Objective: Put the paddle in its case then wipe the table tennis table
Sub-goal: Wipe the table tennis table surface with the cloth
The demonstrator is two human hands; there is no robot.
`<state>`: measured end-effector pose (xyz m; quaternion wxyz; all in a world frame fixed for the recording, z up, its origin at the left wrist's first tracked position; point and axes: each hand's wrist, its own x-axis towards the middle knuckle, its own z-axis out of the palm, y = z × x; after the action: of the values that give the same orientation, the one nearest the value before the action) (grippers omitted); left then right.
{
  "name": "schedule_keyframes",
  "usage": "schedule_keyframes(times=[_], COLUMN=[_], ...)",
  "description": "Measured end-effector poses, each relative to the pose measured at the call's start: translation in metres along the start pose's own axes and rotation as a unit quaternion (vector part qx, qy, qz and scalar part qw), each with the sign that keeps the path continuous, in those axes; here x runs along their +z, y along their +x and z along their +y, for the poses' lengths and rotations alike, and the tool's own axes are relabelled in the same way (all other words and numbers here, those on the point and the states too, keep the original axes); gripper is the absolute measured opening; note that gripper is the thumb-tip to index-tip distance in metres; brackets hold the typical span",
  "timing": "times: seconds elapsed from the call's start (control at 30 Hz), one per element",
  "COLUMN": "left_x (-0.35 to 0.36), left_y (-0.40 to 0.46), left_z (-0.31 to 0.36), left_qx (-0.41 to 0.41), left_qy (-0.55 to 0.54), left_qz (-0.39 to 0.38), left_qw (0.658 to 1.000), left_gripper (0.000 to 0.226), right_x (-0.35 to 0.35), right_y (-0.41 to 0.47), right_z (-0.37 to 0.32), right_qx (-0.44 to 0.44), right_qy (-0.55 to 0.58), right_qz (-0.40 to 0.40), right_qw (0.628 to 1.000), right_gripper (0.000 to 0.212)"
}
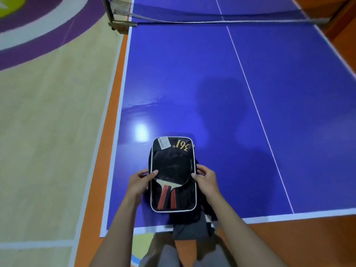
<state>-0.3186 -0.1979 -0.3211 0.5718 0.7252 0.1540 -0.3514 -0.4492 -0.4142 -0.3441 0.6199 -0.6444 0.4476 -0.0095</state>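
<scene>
A black paddle case (pixel 173 145) with white piping and yellow "361" print lies near the front left corner of the blue table tennis table (pixel 212 74). A paddle (pixel 170 170) with black rubber and a red-striped wooden handle shows through the case's clear front, handle toward me. My left hand (pixel 139 182) grips the case's left edge with its thumb on top. My right hand (pixel 205 180) grips the right edge. A dark cloth (pixel 192 226) lies partly under the case and hangs over the table's front edge.
The net (pixel 212 16) spans the table at the far end, clamped on a post (pixel 115 20) at the left. A white centre line runs down the table. Wooden gym floor with orange and purple markings lies to the left.
</scene>
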Motion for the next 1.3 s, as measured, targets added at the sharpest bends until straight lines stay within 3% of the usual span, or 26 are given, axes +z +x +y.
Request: schedule_keyframes(times=[0.23, 0.4, 0.63, 0.87, 0.97, 1.2, 1.3], left_x=[0.164, 0.264, 0.331, 0.328, 0.308, 0.220, 0.171], left_y=[-0.017, -0.026, -0.031, -0.034, -0.040, -0.041, -0.035], left_z=[-0.020, -0.044, -0.065, -0.069, -0.058, -0.038, -0.036], left_qx=[-0.060, -0.084, -0.069, 0.000, 0.043, 0.166, 0.183], left_qy=[0.011, 0.045, 0.111, 0.198, 0.249, 0.374, 0.378], left_qz=[-0.102, -0.109, -0.071, -0.075, -0.083, -0.058, -0.015], left_qw=[0.993, 0.990, 0.989, 0.977, 0.964, 0.911, 0.908], left_gripper=[0.040, 0.014, 0.017, 0.009, 0.033, 0.029, 0.027], right_x=[-0.160, -0.243, -0.291, -0.270, -0.249, -0.159, -0.108], right_y=[0.017, 0.028, 0.044, 0.032, 0.015, -0.008, -0.023], right_z=[0.025, 0.056, 0.075, 0.068, 0.065, 0.060, 0.064], right_qx=[0.017, 0.031, 0.049, 0.035, -0.047, -0.198, -0.237], right_qy=[-0.022, -0.074, -0.115, -0.161, -0.248, -0.286, -0.288], right_qz=[0.114, 0.148, 0.137, 0.172, 0.208, 0.092, 0.044], right_qw=[0.993, 0.986, 0.983, 0.971, 0.945, 0.933, 0.927], right_gripper=[0.043, 0.036, 0.043, 0.050, 0.045, 0.038, 0.037])
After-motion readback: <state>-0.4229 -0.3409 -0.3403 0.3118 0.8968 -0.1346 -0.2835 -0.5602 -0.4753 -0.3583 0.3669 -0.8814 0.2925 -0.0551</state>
